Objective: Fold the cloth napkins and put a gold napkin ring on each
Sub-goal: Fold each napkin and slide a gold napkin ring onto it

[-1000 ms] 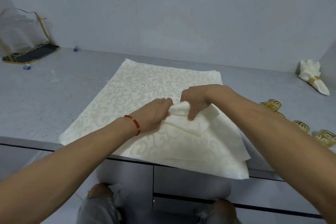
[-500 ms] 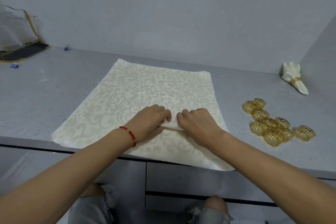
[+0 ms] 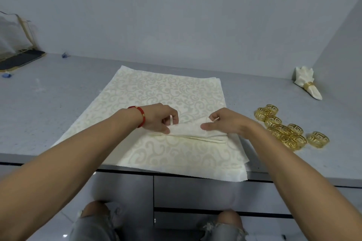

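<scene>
two hands are working one napkin (image 3: pixel 197 132), folded to a narrow band and lying on the stack (image 3: pixel 156 94) near the counter (image 3: pixel 49 107) edge. left hand (image 3: pixel 158 118) is pinching the band's left end, right hand (image 3: pixel 225 122) is pinching the right end, both clamped on cloth. to do it well, they're needing even tension and edges kept lined up while pressing the crease flat. just beside the right hand, loose rings (image 3: pixel 282 129) are waiting. farther back right, a finished napkin (image 3: pixel 307 84) is lying ringed.
</scene>
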Demonstrator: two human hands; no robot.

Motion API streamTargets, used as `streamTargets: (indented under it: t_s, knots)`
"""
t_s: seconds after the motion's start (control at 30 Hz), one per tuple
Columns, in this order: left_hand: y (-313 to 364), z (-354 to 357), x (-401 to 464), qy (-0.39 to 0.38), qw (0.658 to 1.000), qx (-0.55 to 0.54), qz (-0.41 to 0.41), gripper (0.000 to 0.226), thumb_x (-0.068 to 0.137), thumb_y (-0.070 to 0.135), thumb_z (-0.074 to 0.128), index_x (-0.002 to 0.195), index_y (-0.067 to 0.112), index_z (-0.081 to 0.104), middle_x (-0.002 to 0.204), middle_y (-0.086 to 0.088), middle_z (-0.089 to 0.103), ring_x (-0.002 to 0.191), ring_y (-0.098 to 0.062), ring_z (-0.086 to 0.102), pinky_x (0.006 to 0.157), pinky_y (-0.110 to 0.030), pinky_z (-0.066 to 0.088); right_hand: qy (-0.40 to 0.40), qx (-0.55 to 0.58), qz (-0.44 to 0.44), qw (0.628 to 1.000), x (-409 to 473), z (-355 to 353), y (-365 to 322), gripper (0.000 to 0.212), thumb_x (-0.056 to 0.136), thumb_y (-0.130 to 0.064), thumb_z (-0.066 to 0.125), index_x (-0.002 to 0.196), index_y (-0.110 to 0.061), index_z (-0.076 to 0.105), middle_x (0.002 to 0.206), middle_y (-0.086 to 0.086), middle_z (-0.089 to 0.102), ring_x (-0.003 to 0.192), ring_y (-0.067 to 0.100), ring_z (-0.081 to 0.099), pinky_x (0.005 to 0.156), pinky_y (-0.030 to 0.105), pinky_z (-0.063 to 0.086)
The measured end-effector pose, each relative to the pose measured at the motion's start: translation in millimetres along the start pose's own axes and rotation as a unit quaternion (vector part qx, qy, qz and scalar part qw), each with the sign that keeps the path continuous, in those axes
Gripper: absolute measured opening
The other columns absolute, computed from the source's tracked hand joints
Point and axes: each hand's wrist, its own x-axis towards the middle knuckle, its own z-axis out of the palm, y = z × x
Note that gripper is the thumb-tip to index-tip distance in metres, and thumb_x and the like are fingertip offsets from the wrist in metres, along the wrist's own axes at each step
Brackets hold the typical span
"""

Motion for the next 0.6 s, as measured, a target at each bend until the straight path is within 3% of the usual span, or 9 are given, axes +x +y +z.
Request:
streamTargets:
  t_s: [0.1, 0.2, 0.27, 0.37, 0.5, 0.6]
  knots:
    - [-5, -8, 4, -0.032, 0.998, -0.050, -0.033, 0.029, 0.085, 0.025, 0.079, 0.110, 0.029, 0.065, 0.101, 0.004, 0.065, 0.085, -0.022, 0.068, 0.074, -0.024, 0.053, 0.036, -0.009, 0.018, 0.999, 5, 9, 12, 0.054, 0.078, -0.054, 0.084, 0.086, -0.010, 0.056, 0.085, -0.002, 0.056, 0.082, 0.020, 0.055, 0.078, 0.032, 0.040]
    - [-7, -12, 9, -0.053, 0.996, -0.065, -0.042, 0.027, 0.083, 0.025, 0.082, 0.107, 0.026, 0.070, 0.090, 0.005, 0.069, 0.069, -0.014, 0.065, 0.070, -0.024, 0.052, 0.065, -0.052, 0.045, 0.995, 4, 16, 11, 0.055, 0.076, -0.061, 0.082, 0.110, -0.024, 0.060, 0.110, -0.010, 0.059, 0.101, 0.013, 0.060, 0.082, 0.029, 0.047]
    - [-4, -13, 12, -0.064, 0.995, -0.054, -0.056, 0.026, 0.084, 0.022, 0.081, 0.107, 0.022, 0.070, 0.082, 0.008, 0.067, 0.061, -0.007, 0.061, 0.070, -0.023, 0.051, 0.071, -0.084, 0.044, 0.993, 4, 18, 9, 0.052, 0.078, -0.062, 0.079, 0.108, -0.025, 0.059, 0.109, -0.010, 0.058, 0.096, 0.012, 0.058, 0.075, 0.029, 0.045]
    - [3, -12, 16, -0.085, 0.992, -0.070, -0.064, 0.014, 0.085, 0.013, 0.073, 0.099, 0.012, 0.070, 0.079, 0.004, 0.061, 0.067, -0.014, 0.058, 0.070, -0.025, 0.049, 0.077, -0.116, 0.019, 0.990, 5, 19, 10, 0.043, 0.080, -0.061, 0.077, 0.095, -0.026, 0.056, 0.101, -0.008, 0.060, 0.083, 0.011, 0.056, 0.068, 0.027, 0.043]
    - [18, -2, 21, -0.044, 0.983, -0.156, -0.091, 0.031, 0.088, 0.045, 0.070, 0.089, 0.014, 0.072, 0.077, 0.005, 0.061, 0.069, -0.018, 0.053, 0.075, -0.027, 0.044, 0.091, -0.128, 0.014, 0.987, 4, 20, 10, 0.045, 0.080, -0.061, 0.078, 0.096, -0.024, 0.058, 0.100, -0.006, 0.062, 0.080, 0.012, 0.057, 0.067, 0.027, 0.045]
    - [26, 6, 25, 0.003, 0.990, -0.096, -0.106, 0.027, 0.089, 0.044, 0.072, 0.105, 0.022, 0.071, 0.099, 0.005, 0.069, 0.081, -0.010, 0.062, 0.072, -0.023, 0.046, 0.103, -0.101, 0.023, 0.989, -2, 23, 9, 0.048, 0.077, -0.063, 0.079, 0.100, -0.024, 0.062, 0.101, -0.007, 0.063, 0.085, 0.011, 0.062, 0.066, 0.026, 0.047]
